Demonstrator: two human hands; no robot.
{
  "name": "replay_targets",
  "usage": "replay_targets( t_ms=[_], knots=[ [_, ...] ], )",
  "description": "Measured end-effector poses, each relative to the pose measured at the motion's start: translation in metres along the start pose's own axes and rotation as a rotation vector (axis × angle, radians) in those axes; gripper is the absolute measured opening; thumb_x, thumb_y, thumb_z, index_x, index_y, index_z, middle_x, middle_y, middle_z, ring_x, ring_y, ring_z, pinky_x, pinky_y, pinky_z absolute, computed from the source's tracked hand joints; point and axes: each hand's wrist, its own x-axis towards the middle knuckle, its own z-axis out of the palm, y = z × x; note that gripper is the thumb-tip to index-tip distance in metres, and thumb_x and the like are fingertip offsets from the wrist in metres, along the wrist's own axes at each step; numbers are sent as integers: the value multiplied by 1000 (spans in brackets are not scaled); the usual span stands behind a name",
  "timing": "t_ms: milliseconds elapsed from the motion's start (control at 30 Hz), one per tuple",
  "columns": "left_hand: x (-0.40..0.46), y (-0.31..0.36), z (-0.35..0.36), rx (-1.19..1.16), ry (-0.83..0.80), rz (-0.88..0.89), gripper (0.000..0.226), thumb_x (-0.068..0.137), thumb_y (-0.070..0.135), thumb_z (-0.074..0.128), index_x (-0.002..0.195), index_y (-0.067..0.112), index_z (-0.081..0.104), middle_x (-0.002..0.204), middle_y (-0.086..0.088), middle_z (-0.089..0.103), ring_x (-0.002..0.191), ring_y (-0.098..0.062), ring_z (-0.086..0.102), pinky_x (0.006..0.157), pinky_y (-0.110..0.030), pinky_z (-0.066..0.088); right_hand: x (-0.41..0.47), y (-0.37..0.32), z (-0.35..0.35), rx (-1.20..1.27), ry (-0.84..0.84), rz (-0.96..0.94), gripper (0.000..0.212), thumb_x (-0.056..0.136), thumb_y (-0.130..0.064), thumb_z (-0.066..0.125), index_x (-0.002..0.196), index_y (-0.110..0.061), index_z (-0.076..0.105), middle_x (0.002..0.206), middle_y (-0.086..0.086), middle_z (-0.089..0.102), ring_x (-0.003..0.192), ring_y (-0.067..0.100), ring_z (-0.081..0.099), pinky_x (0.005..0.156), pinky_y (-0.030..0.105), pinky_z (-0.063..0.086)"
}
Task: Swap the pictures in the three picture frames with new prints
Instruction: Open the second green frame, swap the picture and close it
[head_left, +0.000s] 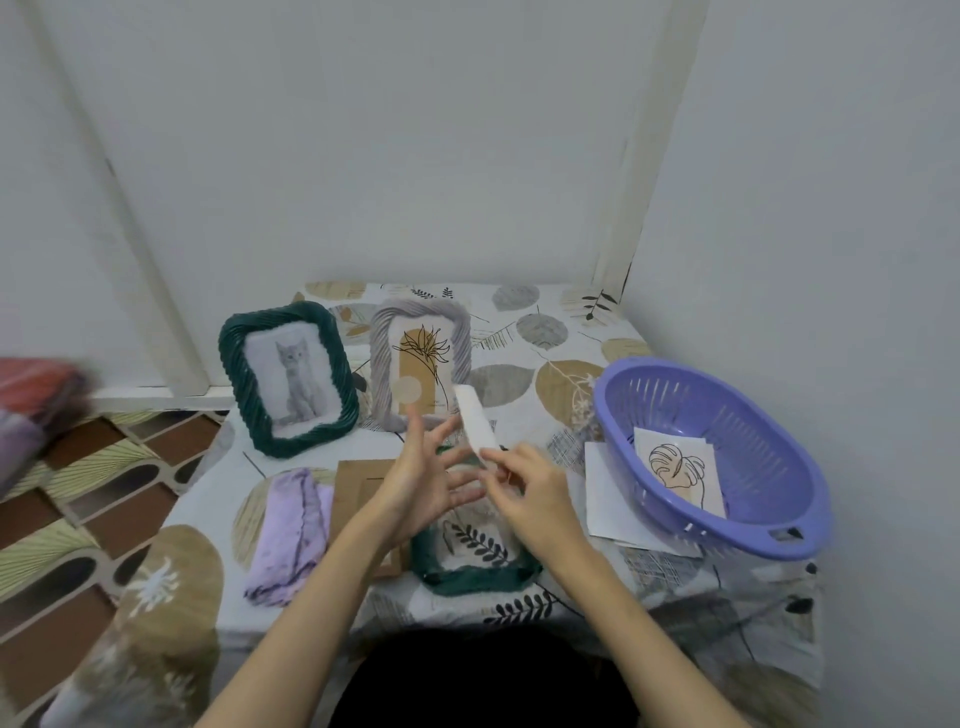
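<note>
We see three frames, so progress gets judged from them. Upper left of the table, a dark green frame stands upright with a cat picture in it; whether that is the old or new print we cannot tell. Just right of it, a grey frame stands with a line-drawn plant print, same doubt. Lower centre, a second green frame lies flat, open and empty: the patterned tablecloth shows straight through its window, so this one is mid-swap. Its brown backing board lies just left of it, partly under the left forearm. The right hand pinches the lower edge of a white print between thumb and fingertips, sheet seen nearly edge-on and tilted up toward centre frame, so its face is unreadable. The left hand is spread open, fingers splayed, holding nothing, just beside the sheet. At right, a purple basket holds a leaf-drawing print, and more white sheets lie under its near rim. A lilac cloth lies lower left. Our read: at least one frame is left to refill and close; the other two are uncertain.
</note>
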Motion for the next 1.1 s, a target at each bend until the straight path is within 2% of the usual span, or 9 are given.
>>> replay_targets(
  t_ms=[133, 200, 333, 467, 533, 633, 767, 900, 1100],
  knots=[
    [-1, 1, -6, -67, 39, 34, 53, 91, 53, 29, 129, 19, 43, 113, -8, 68, 96, -28, 66, 78, -41, 54, -1, 1, 6, -40, -94, 18, 42, 81, -51, 54, 100, -18, 71, 84, -2, 49, 85, 11, 46, 78, 21, 39],
    [-3, 0, -12, -2, 60, 87, 35, 96, 20, 41, 131, 15, 42, 109, -8, 67, 89, -21, 69, 68, -36, 58, 1, 1, 4, -33, -107, 11, 34, 84, -42, 56, 99, -15, 71, 87, -1, 48, 88, 13, 46, 79, 19, 37],
    [-6, -2, -19, 120, 116, 161, 56, 85, -17, 45, 130, 14, 36, 105, -9, 67, 82, -16, 70, 64, -32, 59, 6, 3, -2, -55, -68, 42, 16, 85, -21, 63, 99, -21, 69, 105, -1, 44, 106, 12, 40, 90, 13, 30],
    [-6, 0, -32, 150, 151, 179, 70, 82, -17, 49, 135, 26, 30, 106, -7, 67, 85, -21, 68, 62, -32, 58, 13, 4, -13, 196, -124, 345, 35, 84, -19, 65, 117, -30, 58, 129, 0, 40, 121, 19, 42, 99, 36, 41],
    [-7, -1, -39, 145, 161, 188, 76, 81, -16, 51, 134, 33, 29, 108, -9, 66, 88, -23, 67, 61, -30, 57, 15, 5, -19, 442, -194, 472, 46, 83, -13, 67, 123, -30, 53, 126, 4, 48, 111, 23, 53, 83, 35, 51],
    [-8, -3, -46, 240, 171, 207, 66, 82, -12, 56, 129, 31, 38, 115, -14, 60, 98, -26, 63, 70, -31, 57, 17, 9, -24, 584, -250, 507, 42, 80, -2, 67, 113, -26, 61, 104, 8, 63, 85, 19, 61, 59, 22, 49],
    [-11, -5, -49, 574, 205, 157, 39, 82, 1, 63, 113, 23, 56, 127, -9, 55, 100, -17, 61, 84, -28, 55, 17, 17, -24, 413, -310, 492, 40, 76, 0, 71, 115, -9, 64, 82, 0, 55, 63, 7, 52, 57, 13, 43],
    [-9, -11, -53, 1009, 184, 118, 57, 72, 20, 77, 124, 22, 55, 118, 1, 57, 101, -12, 54, 95, -29, 45, 13, 26, -24, 123, -411, 434, 45, 74, -9, 75, 117, -12, 63, 79, -14, 53, 60, 3, 43, 55, 8, 37],
    [-8, -21, -56, 1415, 151, 99, 73, 69, 40, 77, 134, 27, 45, 133, 1, 47, 127, -17, 32, 104, -31, 26, 3, 34, -16, -32, -478, 373, 52, 72, -14, 76, 121, -17, 60, 78, -5, 46, 58, 4, 40, 54, 10, 33]
  ],
)
